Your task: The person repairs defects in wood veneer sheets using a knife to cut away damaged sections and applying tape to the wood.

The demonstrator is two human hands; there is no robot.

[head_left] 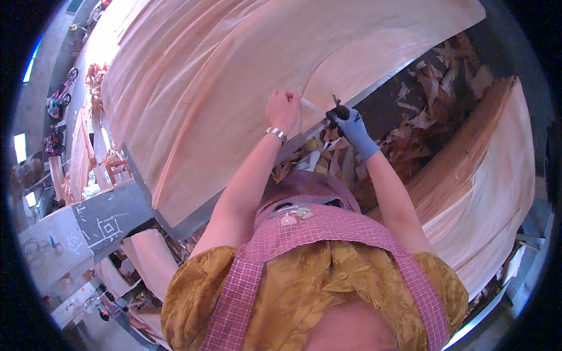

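Note:
Large pale wood veneer sheets [252, 93] lie stacked in front of me, their top sheet curving at the edge nearest the right. My left hand [283, 111], bare with a metal watch at the wrist, is closed over the top sheet, fingers bent in a pinch. From it a thin whitish strip [314, 107] runs toward the right. My right hand [349, 130], in a grey-blue glove with dark fingertips, is closed around a small dark tool [336, 103] at the sheet's edge; its kind is unclear.
A second veneer stack [486, 181] stands to the right. Between the stacks lie many torn veneer scraps [430, 102]. A grey table [111, 222] with chalk-like marks is at the left, and parked two-wheelers [57, 108] stand farther off.

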